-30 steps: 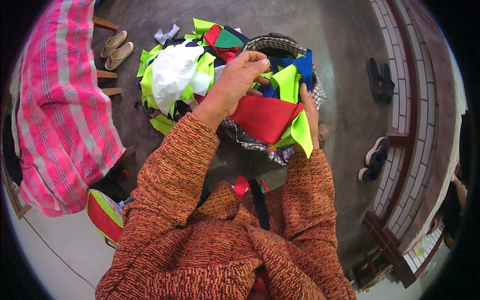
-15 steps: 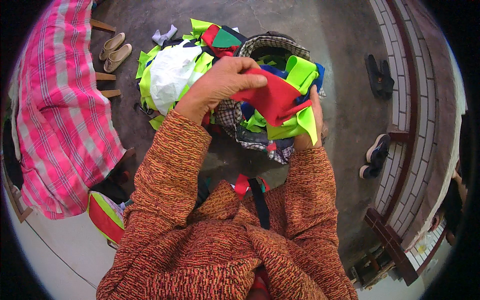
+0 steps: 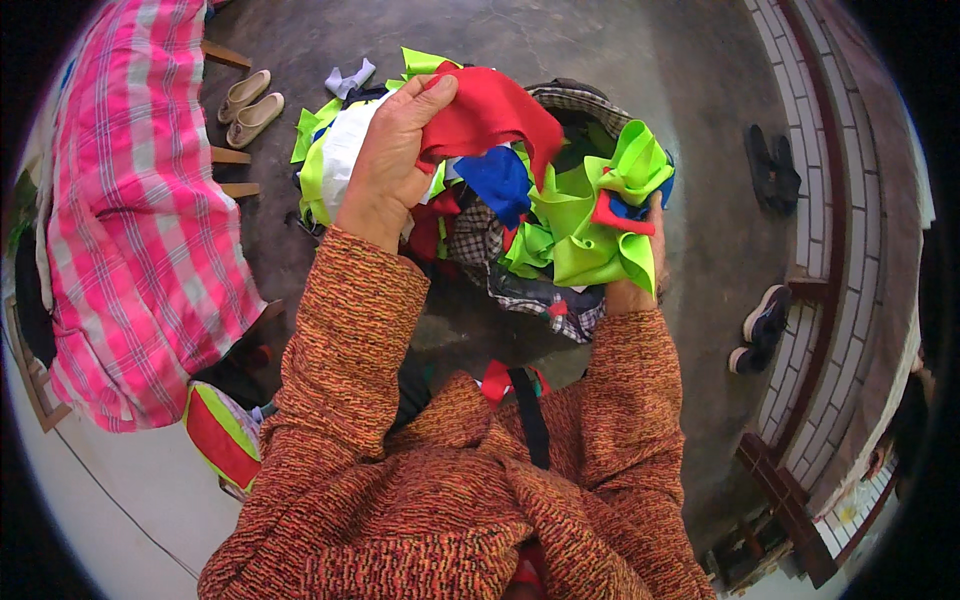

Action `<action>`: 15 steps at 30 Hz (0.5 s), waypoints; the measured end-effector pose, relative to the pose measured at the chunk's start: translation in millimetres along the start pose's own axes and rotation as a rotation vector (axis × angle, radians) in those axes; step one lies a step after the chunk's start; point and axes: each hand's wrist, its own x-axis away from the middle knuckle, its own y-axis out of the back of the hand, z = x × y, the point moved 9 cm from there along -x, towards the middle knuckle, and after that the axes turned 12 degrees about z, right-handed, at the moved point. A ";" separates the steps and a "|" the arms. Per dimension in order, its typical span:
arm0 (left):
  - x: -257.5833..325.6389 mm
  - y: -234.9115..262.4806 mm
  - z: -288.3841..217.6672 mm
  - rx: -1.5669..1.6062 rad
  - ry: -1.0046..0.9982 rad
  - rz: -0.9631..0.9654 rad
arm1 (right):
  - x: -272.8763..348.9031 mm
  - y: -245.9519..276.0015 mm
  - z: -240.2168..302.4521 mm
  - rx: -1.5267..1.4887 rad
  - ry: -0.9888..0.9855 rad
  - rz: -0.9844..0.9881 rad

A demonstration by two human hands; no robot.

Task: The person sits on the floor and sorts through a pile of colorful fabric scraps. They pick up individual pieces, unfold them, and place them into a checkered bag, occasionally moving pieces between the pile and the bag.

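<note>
My left hand (image 3: 395, 150) pinches a red piece of cloth (image 3: 490, 115) between thumb and fingers, holding it up over the pile. A blue cloth piece (image 3: 495, 183) shows just beneath it. My right hand (image 3: 650, 250) is wrapped round a bunch of lime-green cloth scraps (image 3: 590, 225) with some red and blue bits among them; most of its fingers are hidden by the fabric. Below both hands lies a checked cloth bag (image 3: 475, 235) with its mouth spread apart. To its left, a white piece (image 3: 345, 150) rests on more lime-green scraps (image 3: 312, 180).
A pink checked cloth (image 3: 150, 220) drapes over furniture at the left, with wooden legs (image 3: 230, 155) below. Beige shoes (image 3: 250, 110) stand beside it. Dark slippers (image 3: 772, 170) and dark shoes (image 3: 762, 330) lie near the white brick wall (image 3: 825, 200) at right.
My left hand has moved up and left with the red cloth, drawing it off the bunch. My right hand, still gripping the green scraps, has shifted slightly right and down.
</note>
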 end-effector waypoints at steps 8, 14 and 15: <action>3.5 18.7 -19.1 -0.188 -0.056 -0.084 | 4.0 -23.1 5.1 0.035 0.084 0.027; 11.4 38.0 -36.9 -0.341 -0.109 -0.281 | -2.3 -14.3 -0.9 0.000 0.026 0.058; 12.3 41.5 -38.6 -0.345 -0.110 -0.285 | -2.3 -11.1 -0.5 0.024 0.031 0.044</action>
